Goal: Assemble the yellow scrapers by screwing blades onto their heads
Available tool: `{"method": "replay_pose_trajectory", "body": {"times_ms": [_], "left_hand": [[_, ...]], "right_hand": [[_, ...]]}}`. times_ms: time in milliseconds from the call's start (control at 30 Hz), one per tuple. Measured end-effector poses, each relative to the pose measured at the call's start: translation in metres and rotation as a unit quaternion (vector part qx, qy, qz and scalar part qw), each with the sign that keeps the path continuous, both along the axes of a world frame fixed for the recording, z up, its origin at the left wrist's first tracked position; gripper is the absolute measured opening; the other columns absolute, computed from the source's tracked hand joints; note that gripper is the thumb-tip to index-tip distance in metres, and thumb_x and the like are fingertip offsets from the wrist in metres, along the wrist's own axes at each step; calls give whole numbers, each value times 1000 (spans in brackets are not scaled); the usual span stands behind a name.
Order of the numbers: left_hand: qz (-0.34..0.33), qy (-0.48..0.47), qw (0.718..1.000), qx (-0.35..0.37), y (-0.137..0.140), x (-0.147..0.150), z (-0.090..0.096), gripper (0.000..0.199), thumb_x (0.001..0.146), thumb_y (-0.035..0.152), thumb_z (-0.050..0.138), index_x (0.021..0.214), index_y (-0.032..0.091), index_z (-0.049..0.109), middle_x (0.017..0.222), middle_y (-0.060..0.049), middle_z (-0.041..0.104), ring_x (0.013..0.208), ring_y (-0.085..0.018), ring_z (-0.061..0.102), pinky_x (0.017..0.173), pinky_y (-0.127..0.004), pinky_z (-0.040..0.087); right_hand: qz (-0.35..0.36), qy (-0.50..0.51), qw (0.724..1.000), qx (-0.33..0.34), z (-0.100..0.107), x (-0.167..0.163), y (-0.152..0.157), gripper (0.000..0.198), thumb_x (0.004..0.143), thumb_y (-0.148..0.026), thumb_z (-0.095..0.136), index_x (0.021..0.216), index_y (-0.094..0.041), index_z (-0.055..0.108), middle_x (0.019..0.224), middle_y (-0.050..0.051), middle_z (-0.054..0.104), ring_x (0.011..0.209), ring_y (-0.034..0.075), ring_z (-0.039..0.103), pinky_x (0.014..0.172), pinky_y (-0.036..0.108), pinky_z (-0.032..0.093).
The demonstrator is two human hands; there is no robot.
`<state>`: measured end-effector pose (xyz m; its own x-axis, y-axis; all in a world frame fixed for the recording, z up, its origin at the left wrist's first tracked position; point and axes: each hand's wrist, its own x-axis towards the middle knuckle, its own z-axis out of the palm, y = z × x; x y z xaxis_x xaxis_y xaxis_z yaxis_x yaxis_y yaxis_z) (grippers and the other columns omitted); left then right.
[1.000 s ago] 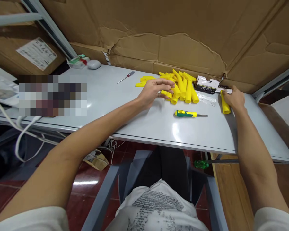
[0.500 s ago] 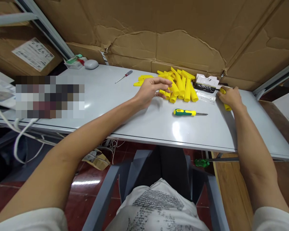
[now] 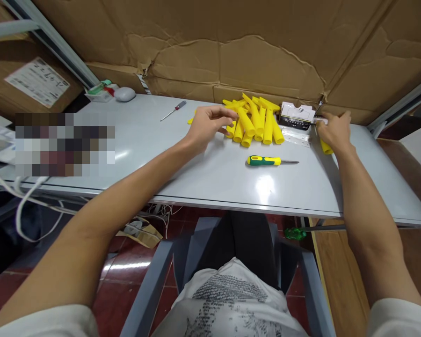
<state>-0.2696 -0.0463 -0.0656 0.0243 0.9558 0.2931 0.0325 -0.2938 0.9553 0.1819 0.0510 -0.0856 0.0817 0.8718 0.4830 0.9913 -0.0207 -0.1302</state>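
Observation:
My left hand (image 3: 213,125) hovers at the left edge of a pile of yellow hollow plastic handles (image 3: 254,122). Its fingers are loosely curved and apart, with nothing in them. On the right, my right hand (image 3: 337,131) is bent down at the table beside a small black-and-white box (image 3: 296,115). Its fingers are closed, and what they pinch is hidden. A yellow handle (image 3: 326,147) shows partly beneath that hand. A screwdriver (image 3: 264,161) with a green and yellow grip lies in front of the pile, its shaft pointing right.
A smaller screwdriver (image 3: 173,111) lies farther left on the white table (image 3: 203,180). Clear plastic packaging (image 3: 294,136) lies before the box. A computer mouse (image 3: 125,94) sits at the back left. Cardboard (image 3: 182,61) stands behind the table. White cables (image 3: 21,206) hang at left.
My right hand has moved slightly away from me, over the far side of the yellow handle. My left hand has shifted a little left. The view has also shifted slightly.

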Motion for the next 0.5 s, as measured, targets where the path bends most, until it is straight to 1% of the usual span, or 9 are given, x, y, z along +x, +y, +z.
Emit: {"method": "replay_pose_trajectory", "body": {"times_ms": [67,100,167,233,267,333,367,433,500], "left_hand": [[44,44,998,26,10,-8,-5,22,88,7,79,97,22,92,113,-6,92,100,-21,81,79,-29,70],[67,71,995,36,15,-12,-7,24,87,5,78,97,22,92,113,-6,92,103,-22,82,84,-32,72],[111,132,983,59,24,-20,-12,29,86,2,77,97,24,91,115,-5,93,108,-24,82,100,-39,73],[138,198,967,86,33,-28,-16,32,86,3,78,103,26,93,120,-4,93,114,-27,83,113,-44,71],[141,229,958,96,36,-31,-18,34,87,6,78,108,27,93,123,-4,93,117,-28,83,116,-46,70],[142,292,940,106,42,-36,-20,35,90,12,78,118,27,94,132,-7,92,129,-33,82,122,-51,68],[143,325,929,109,45,-39,-21,36,92,15,78,122,26,94,138,-9,91,137,-36,80,127,-54,66],[151,389,902,112,51,-49,-20,38,94,19,78,129,25,93,150,-13,88,151,-40,73,140,-59,57],[148,438,880,111,57,-64,-18,40,97,22,78,134,25,91,162,-13,83,161,-41,68,148,-61,50]], "right_hand": [[-34,37,998,46,9,-14,-10,44,120,-17,59,154,-6,85,164,41,62,150,41,65,121,55,51],[-12,50,996,67,13,-23,-16,46,121,-15,55,155,-8,84,164,38,62,151,40,65,123,55,52],[81,74,990,89,18,-44,-29,49,122,-15,49,156,-11,83,158,32,65,142,36,70,121,52,57],[188,87,975,76,17,-66,-42,48,124,-26,50,157,-17,83,151,25,69,128,33,74,117,51,63],[234,83,967,62,15,-77,-49,47,125,-33,52,159,-20,83,149,23,70,126,33,76,117,52,64],[320,61,945,29,9,-97,-60,52,126,-48,55,165,-26,81,150,20,72,134,37,75,126,59,63],[361,50,931,12,7,-106,-65,55,126,-54,54,168,-28,80,152,20,73,141,40,72,132,64,60],[416,33,909,-16,5,-119,-73,62,127,-63,50,173,-30,77,156,20,73,148,44,66,138,73,55],[426,20,904,-29,7,-130,-79,65,128,-66,46,176,-35,75,162,18,73,148,44,64,138,76,54]]}}
